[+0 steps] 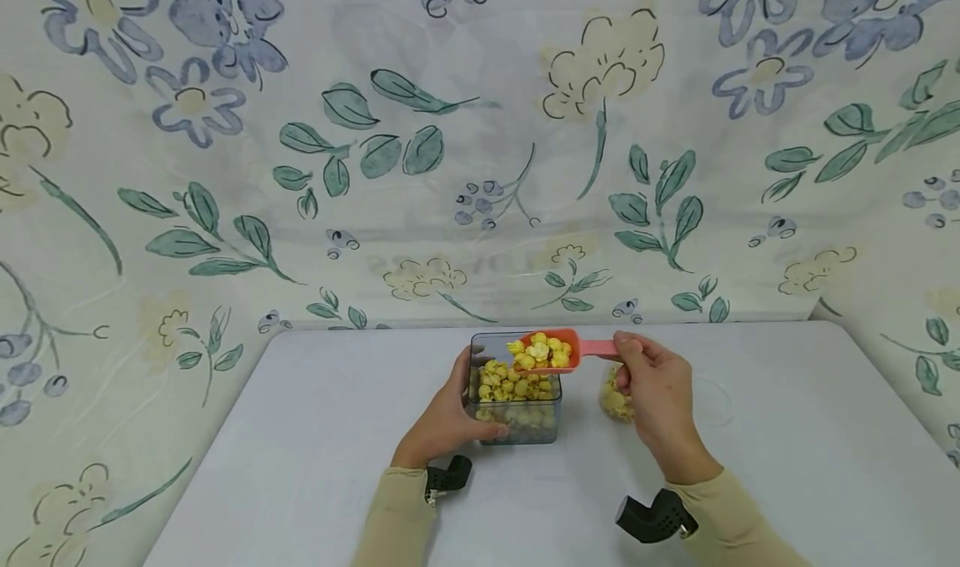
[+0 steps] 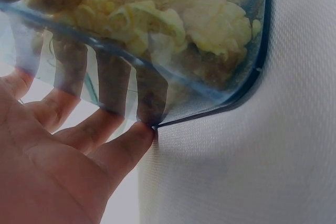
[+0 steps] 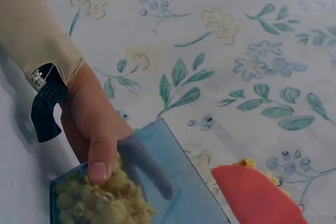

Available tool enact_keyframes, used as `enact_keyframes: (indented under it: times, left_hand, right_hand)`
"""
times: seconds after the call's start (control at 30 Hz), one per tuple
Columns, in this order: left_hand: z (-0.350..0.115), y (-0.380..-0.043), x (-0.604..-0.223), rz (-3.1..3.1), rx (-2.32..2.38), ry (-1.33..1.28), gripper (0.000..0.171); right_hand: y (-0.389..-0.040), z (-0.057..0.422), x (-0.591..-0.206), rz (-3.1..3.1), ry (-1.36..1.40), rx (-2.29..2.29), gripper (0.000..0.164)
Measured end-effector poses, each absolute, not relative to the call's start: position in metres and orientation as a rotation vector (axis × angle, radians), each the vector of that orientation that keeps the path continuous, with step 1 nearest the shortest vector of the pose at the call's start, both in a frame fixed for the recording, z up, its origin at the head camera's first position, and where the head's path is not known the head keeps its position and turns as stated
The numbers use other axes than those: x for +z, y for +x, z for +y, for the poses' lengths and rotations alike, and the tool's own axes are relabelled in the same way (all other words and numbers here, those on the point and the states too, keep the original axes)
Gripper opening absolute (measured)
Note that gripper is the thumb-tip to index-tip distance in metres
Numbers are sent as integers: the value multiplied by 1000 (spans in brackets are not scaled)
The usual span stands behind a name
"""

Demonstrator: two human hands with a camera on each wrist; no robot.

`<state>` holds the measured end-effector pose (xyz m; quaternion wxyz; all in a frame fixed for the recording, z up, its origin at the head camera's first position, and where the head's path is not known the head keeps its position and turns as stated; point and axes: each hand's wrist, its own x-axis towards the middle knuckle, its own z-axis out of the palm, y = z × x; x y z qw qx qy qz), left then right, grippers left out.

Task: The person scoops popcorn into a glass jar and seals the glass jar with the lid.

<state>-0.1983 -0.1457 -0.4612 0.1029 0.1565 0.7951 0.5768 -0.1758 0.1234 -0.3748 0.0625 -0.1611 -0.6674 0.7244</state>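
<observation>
A clear bluish plastic container (image 1: 558, 425) stands on the table, partly filled with yellow popcorn (image 1: 517, 383). My left hand (image 1: 450, 413) grips its left side, thumb across the front and fingers around the back; through the wall those fingers (image 2: 149, 90) show in the left wrist view. My right hand (image 1: 667, 392) pinches the handle of a red-orange scoop (image 1: 576, 352) between thumb and fingers. Heaped with popcorn pieces (image 1: 540, 352), the scoop is level above the container's opening. The scoop's red underside also appears at lower right in the right wrist view.
Partly hidden behind my right hand is more popcorn (image 1: 617, 400) in a clear holder. A faint transparent ring (image 1: 720, 402) lies farther right. The white table (image 1: 300, 434) ends at a floral-print cloth backdrop (image 1: 487, 175). Each wrist wears a black camera mount (image 1: 652, 517).
</observation>
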Motion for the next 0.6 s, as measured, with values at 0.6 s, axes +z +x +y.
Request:
enact_keyframes:
  times: [0.6]
  left_hand:
    - [-143,-193,-447,2336,1686,475,113]
  right_hand:
    - [-172,150,-369,-1949,-509,2219,37]
